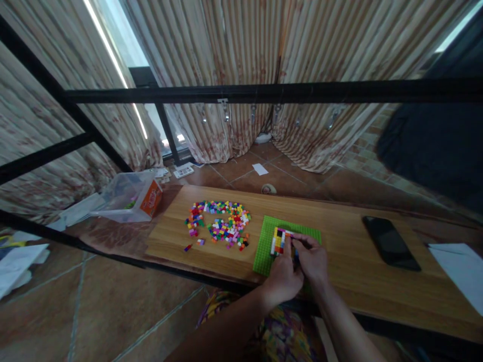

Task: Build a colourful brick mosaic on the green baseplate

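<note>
A green studded baseplate (263, 251) lies on the wooden table, slightly turned. On it sits a low build of toy bricks (278, 242) in white, yellow, orange, black and other colours. My left hand (284, 280) reaches in from below, its index finger stretched onto the build and its other fingers curled. Beside it on the right, my right hand (314, 259) is closed, thumb and fingertips pinched together at the build's upper right edge. Whatever lies between those fingertips is hidden. Both hands cover the right part of the build.
Many loose toy bricks (230, 223) are spread left of the baseplate on the table (339, 226). A black phone (390, 242) and white paper (458, 271) lie rightward. A clear plastic box (126, 196) stands beyond the left end. A black metal bar (256, 94) crosses ahead.
</note>
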A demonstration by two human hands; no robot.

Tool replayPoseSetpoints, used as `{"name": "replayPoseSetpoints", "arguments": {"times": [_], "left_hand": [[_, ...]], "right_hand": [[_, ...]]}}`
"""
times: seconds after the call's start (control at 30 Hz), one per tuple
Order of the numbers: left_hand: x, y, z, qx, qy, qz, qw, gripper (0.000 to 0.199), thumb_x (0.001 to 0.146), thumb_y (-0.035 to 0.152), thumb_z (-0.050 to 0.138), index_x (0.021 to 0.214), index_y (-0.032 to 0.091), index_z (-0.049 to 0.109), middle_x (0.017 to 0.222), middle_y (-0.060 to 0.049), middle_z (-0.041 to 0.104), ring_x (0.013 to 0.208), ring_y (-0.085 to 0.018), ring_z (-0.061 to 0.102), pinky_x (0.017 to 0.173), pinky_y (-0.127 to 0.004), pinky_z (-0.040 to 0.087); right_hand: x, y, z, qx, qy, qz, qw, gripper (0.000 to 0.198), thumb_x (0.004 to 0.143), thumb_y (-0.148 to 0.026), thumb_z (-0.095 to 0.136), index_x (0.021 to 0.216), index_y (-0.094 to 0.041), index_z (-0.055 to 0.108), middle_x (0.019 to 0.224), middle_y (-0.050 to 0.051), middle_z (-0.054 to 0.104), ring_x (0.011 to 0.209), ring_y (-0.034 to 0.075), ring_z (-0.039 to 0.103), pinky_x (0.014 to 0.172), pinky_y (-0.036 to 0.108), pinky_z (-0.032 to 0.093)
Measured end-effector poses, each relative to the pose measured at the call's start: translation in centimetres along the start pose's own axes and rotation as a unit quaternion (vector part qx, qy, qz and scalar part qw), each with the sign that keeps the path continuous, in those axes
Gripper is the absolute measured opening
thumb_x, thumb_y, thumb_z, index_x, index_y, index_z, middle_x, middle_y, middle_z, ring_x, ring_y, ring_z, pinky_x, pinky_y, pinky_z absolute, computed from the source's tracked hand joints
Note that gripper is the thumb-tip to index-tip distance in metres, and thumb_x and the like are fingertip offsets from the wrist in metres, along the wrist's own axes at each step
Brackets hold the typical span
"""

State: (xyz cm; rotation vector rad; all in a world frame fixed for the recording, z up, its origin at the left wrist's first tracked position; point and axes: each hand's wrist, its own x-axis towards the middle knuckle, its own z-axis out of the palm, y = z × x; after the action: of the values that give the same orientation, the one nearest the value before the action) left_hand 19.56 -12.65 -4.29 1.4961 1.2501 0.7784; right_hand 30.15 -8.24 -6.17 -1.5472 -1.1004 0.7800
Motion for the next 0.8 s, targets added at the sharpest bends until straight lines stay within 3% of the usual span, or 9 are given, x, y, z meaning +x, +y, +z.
{"name": "replayPoseSetpoints", "arguments": {"times": [0.2,0.37,0.5,0.6,0.67,0.73,0.8], "left_hand": [[-0.9,0.1,-0.8,-0.001,-0.01,0.014,1.0,0.073,0.077,0.016,0.049,0.147,0.012,0.027,0.066,-0.002,0.064,0.059,-0.017,0.057,0.062,-0.03,0.048],[-2.9,0.1,-3.6,0.016,0.01,0.016,1.0,0.044,0.083,0.025,0.047,0.126,0.018,0.057,0.064,-0.001,0.062,0.052,-0.013,0.051,0.053,-0.026,0.043],[-3.1,-0.6,-9.2,0.011,0.137,0.02,0.99,0.035,0.088,0.029,0.044,0.113,0.015,0.064,0.069,-0.003,0.064,0.061,-0.015,0.057,0.057,-0.026,0.045],[-2.0,-1.5,-15.2,0.091,0.28,-0.003,0.956,0.031,0.088,0.028,0.046,0.11,0.017,0.064,0.083,-0.004,0.069,0.071,-0.016,0.062,0.067,-0.027,0.05],[-0.8,-2.1,-19.1,0.194,0.328,-0.046,0.923,0.032,0.088,0.024,0.044,0.113,0.017,0.063,0.094,-0.006,0.071,0.079,-0.016,0.064,0.074,-0.027,0.05],[0.4,-2.5,-22.2,0.325,0.332,-0.107,0.879,0.033,0.088,0.02,0.043,0.116,0.016,0.061,0.105,-0.007,0.069,0.092,-0.018,0.064,0.082,-0.027,0.049],[1.5,-2.8,-24.3,0.358,0.324,-0.123,0.867,0.035,0.087,0.019,0.044,0.117,0.016,0.061,0.108,-0.01,0.068,0.097,-0.02,0.064,0.085,-0.03,0.048]], "right_hand": [[-0.3,0.7,-0.2,-0.005,-0.006,-0.016,1.0,0.032,0.07,-0.043,0.065,0.088,-0.018,0.073,0.093,0.008,0.072,0.085,0.023,0.064,0.081,0.039,0.049],[-0.8,0.8,-0.4,0.001,-0.01,-0.053,0.999,0.033,0.073,-0.047,0.064,0.09,-0.019,0.072,0.097,0.009,0.07,0.092,0.024,0.063,0.086,0.042,0.047],[-1.4,0.8,-0.9,0.032,-0.005,-0.079,0.996,0.033,0.076,-0.048,0.063,0.093,-0.021,0.072,0.103,0.008,0.068,0.099,0.024,0.06,0.094,0.045,0.044],[-1.6,1.2,-1.2,0.06,0.023,-0.075,0.995,0.032,0.077,-0.048,0.064,0.093,-0.021,0.071,0.101,0.008,0.068,0.096,0.024,0.061,0.094,0.045,0.044],[-1.7,1.5,-1.2,0.067,0.034,-0.068,0.995,0.031,0.077,-0.047,0.064,0.091,-0.021,0.071,0.1,0.007,0.068,0.095,0.023,0.061,0.093,0.044,0.044],[-1.8,1.7,-1.2,0.062,0.037,-0.06,0.996,0.03,0.077,-0.047,0.065,0.09,-0.02,0.07,0.099,0.008,0.068,0.094,0.023,0.061,0.094,0.044,0.044],[-1.8,1.6,-1.1,0.057,0.033,-0.054,0.996,0.031,0.076,-0.048,0.065,0.09,-0.02,0.07,0.098,0.008,0.068,0.094,0.024,0.061,0.094,0.045,0.043]]}}
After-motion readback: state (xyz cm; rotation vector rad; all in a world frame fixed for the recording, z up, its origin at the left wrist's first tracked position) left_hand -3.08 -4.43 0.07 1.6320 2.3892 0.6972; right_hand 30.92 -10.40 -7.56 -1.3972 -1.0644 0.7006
